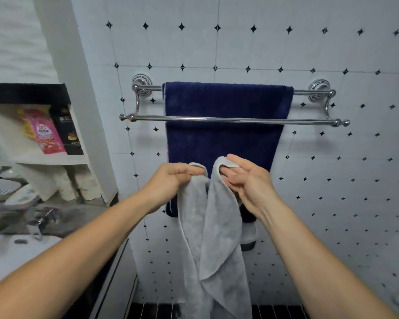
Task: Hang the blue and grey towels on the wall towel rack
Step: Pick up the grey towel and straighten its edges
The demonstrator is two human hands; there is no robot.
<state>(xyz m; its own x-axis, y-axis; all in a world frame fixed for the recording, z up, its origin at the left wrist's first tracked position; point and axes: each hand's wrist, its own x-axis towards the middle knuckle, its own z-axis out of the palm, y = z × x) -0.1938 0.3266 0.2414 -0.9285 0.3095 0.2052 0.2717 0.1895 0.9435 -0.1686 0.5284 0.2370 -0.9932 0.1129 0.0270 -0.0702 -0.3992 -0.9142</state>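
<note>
Fingers (189, 172) of the left hand (171, 180) curl round one top corner of the grey towel (213, 238) while the right hand (249, 183) pinches the other, both held below the towel rack (217, 119). The blue towel (226, 139) hangs over the rack's rear bar, behind the front bar.

Domestic bathroom. White wall tiles (332, 180) with small dark diamond insets; a chrome double-bar towel rack (217, 120) is fixed to them. At left, a chrome tap (44, 218) by a white basin (9, 252), and a shelf (53, 160) holding packets (44, 132).
</note>
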